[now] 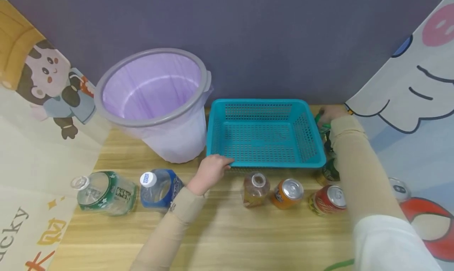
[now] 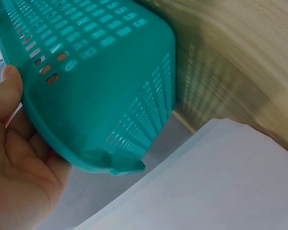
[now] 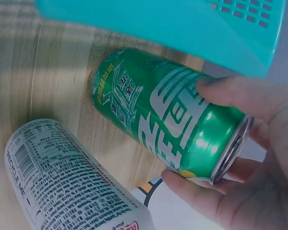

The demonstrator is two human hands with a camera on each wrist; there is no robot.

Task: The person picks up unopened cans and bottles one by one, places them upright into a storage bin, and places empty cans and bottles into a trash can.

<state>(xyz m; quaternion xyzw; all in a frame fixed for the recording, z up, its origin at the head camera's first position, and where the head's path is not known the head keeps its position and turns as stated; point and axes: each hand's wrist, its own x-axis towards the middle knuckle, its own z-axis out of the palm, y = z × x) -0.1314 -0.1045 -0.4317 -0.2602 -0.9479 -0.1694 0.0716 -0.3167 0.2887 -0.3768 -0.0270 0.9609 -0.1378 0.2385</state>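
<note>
My left hand (image 1: 211, 173) holds the front left rim of a teal perforated basket (image 1: 266, 165). In the left wrist view the thumb lies over the rim (image 2: 41, 125) and the other fingers curl at its outer side. At the basket's right end, my right hand (image 1: 332, 115) grips a green soda can (image 3: 168, 115) near its top, thumb on one side and fingers on the other. That can stands on the wooden table beside the basket wall. Next to it is a pale can (image 3: 72, 177) covered in small print. My right sleeve hides part of this row in the head view.
A lilac-lined bin (image 1: 177, 141) stands left of the basket. In front are a green-label bottle (image 1: 106, 193), a blue-label bottle (image 1: 161, 190), a small bottle (image 1: 256, 190), an orange can (image 1: 286, 194) and a red can (image 1: 327, 200). A grey panel (image 1: 269, 42) rises behind.
</note>
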